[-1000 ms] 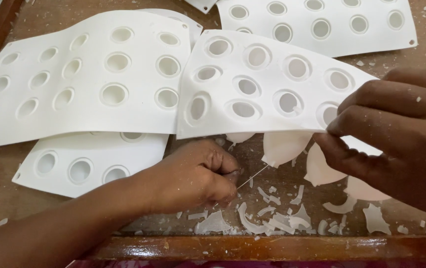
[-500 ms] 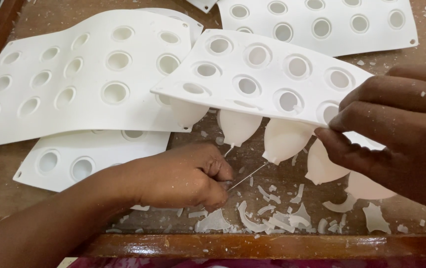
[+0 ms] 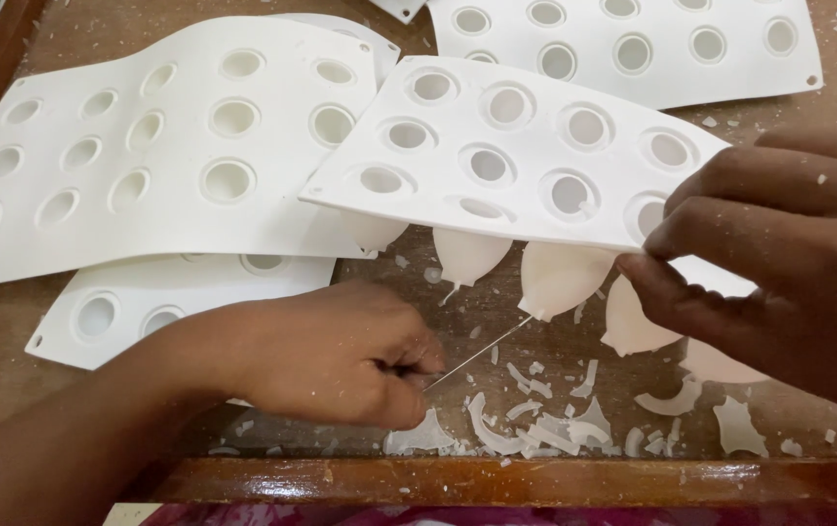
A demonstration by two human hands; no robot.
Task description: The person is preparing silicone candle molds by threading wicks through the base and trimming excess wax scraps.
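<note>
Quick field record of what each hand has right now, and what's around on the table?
left hand: pinches a thin wick running up to a mould tip
right hand: lifts the front edge of the white mould sheet
nearby: other mould sheets, white wax scraps
surface: wooden table

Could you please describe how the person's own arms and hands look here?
Both are bare: no gloves, rings, watch or sleeves show. The left hand and its forearm are uncovered up to the frame edge. The right hand carries small white flecks and dust on its fingers and back.
</note>
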